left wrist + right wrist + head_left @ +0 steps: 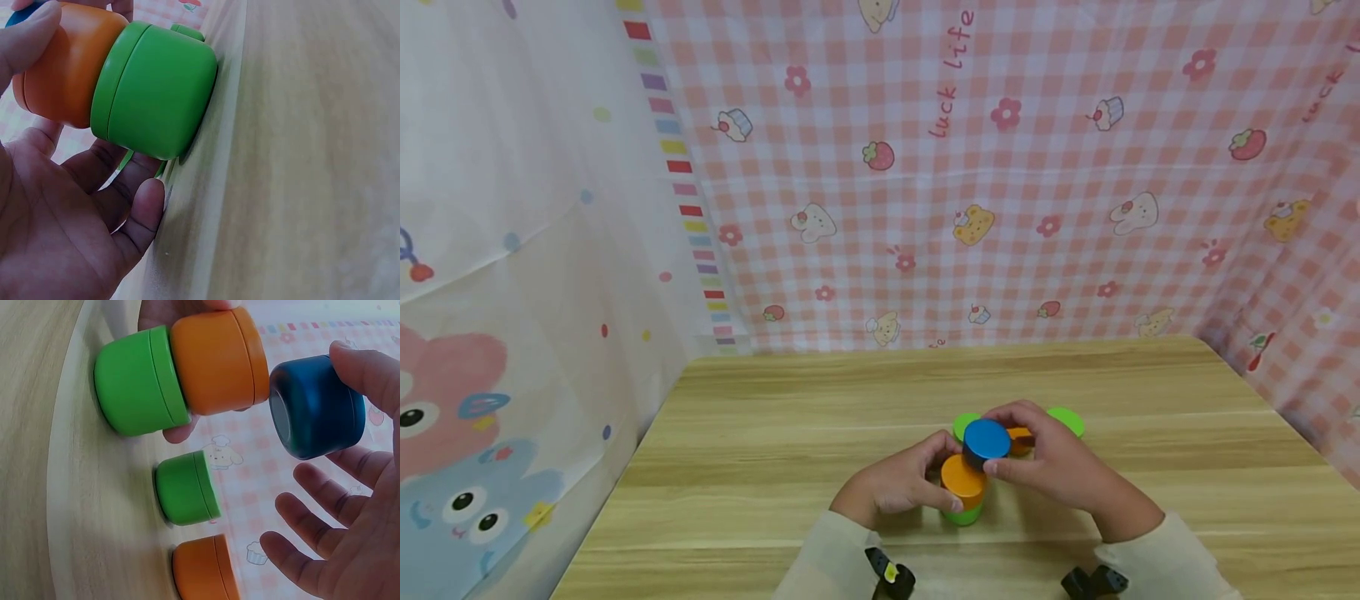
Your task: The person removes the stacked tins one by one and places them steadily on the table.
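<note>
A small orange lidded jar [962, 477] stands on top of a green lidded jar [159, 87], which rests on the wooden table. My left hand [898, 483] grips the orange jar from the left, thumb at its near side; its lower fingers spread beside the green jar in the left wrist view. Between thumb and index finger, my right hand [1063, 467] pinches a dark blue lidded jar [315, 406]. The blue jar is raised and slightly tilted, its base close to the orange jar's lid. The other right fingers extend loosely below it.
Behind the hands stand another green jar [187, 487] and a second orange jar [203, 569]. One more green-topped piece [1066, 421] shows beyond the right hand. The wooden table [737, 467] meets a pink checked cloth [1037, 275] at the back.
</note>
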`<state>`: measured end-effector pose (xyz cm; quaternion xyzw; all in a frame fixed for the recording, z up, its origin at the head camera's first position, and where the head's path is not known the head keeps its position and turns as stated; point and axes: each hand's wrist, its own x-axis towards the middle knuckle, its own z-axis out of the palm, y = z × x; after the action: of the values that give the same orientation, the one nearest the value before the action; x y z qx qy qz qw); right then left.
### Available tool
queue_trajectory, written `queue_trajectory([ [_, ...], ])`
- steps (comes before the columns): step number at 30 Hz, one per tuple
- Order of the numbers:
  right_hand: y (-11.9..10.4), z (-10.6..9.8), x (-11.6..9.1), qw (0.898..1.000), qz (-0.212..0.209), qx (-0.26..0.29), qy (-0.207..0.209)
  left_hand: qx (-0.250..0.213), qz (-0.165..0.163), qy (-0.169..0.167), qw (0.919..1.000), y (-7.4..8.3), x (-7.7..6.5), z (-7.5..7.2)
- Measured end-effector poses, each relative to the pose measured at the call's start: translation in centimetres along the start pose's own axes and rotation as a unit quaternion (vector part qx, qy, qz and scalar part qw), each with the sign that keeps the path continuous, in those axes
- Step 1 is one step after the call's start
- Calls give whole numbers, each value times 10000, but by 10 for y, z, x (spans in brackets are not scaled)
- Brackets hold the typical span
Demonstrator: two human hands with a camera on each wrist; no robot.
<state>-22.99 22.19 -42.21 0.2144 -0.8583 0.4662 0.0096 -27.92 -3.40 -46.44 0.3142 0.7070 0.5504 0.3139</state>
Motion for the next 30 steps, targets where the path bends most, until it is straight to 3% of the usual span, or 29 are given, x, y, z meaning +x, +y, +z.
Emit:
queue_trajectory([
  [30, 8, -12, 0, 9989, 327, 113, 320, 108, -118, 50, 9999, 3, 0, 1],
])
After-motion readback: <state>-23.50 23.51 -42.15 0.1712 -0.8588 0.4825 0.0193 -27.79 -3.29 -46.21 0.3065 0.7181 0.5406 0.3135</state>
